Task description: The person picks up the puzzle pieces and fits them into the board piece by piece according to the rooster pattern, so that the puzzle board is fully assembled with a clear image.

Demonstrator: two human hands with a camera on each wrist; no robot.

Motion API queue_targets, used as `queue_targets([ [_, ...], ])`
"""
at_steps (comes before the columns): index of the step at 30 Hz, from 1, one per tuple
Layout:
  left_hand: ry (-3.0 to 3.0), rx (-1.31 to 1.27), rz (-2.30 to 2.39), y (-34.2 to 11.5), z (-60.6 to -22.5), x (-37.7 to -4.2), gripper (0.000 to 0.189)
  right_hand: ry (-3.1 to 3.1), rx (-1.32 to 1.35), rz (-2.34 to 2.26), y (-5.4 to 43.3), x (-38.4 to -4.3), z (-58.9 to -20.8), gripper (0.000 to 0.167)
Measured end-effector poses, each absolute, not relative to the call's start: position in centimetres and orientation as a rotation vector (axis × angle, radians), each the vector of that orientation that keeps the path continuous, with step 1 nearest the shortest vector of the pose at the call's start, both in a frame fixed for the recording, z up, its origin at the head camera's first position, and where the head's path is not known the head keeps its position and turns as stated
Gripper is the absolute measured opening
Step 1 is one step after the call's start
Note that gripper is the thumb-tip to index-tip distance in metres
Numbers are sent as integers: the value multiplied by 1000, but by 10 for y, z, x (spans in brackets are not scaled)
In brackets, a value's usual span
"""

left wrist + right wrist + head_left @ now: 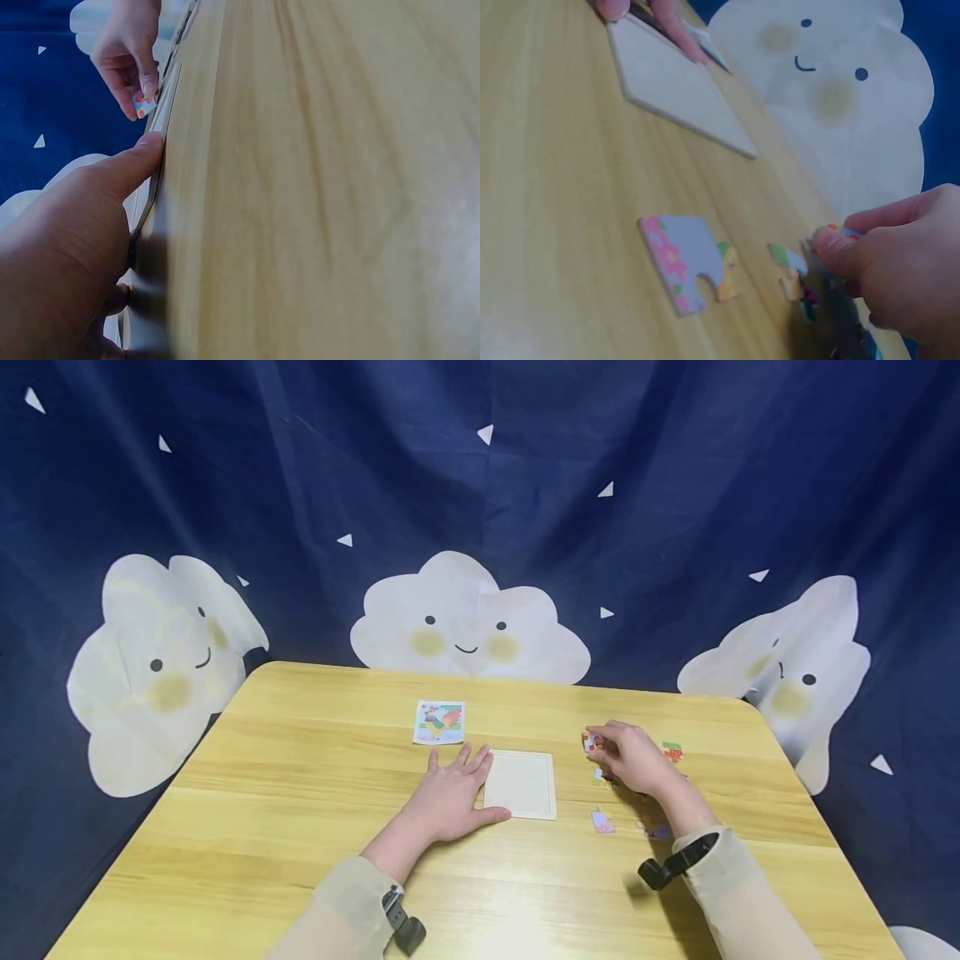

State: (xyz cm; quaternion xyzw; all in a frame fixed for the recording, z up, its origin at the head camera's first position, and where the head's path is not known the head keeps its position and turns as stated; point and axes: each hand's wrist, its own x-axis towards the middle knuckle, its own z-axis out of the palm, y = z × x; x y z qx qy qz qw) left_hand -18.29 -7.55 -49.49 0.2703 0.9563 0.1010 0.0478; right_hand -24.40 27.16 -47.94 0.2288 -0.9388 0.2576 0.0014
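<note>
My left hand (453, 797) lies spread on the table, its thumb and fingertips along the left edge of a white square puzzle tray (522, 785). Between the thumb and fingers of my right hand (636, 760) is a small colourful puzzle piece (591, 742), lifted in the left wrist view, where its corner shows red spots. Below that hand lie more pieces, one of them a lilac piece with pink flowers (679, 259). Another small piece (786, 262) sits near the right fingertips. The tray's recess shows plain white.
A square picture card (439, 722) with a colourful bird lies behind the left hand. A red and green piece (672, 750) is beyond the right wrist, and a purplish piece (655, 831) lies near the sleeve. A dark blue curtain (480, 485) with clouds hangs behind the wooden table (285, 793).
</note>
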Motion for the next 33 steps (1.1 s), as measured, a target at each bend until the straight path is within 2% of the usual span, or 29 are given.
queue_targets([
  [8,2911,837,300,-74,-495,-185,101,-3031,763,802,271,-244,-468,45],
  [16,2903,836,310,-73,-493,-185,101,-3093,810,608,269,-244,-461,47],
  [25,2900,834,307,-74,-491,-185,101,-3089,812,419,266,-239,-462,40],
  [33,2907,833,316,-76,-491,-182,100,-3021,835,540,264,-235,-463,40],
])
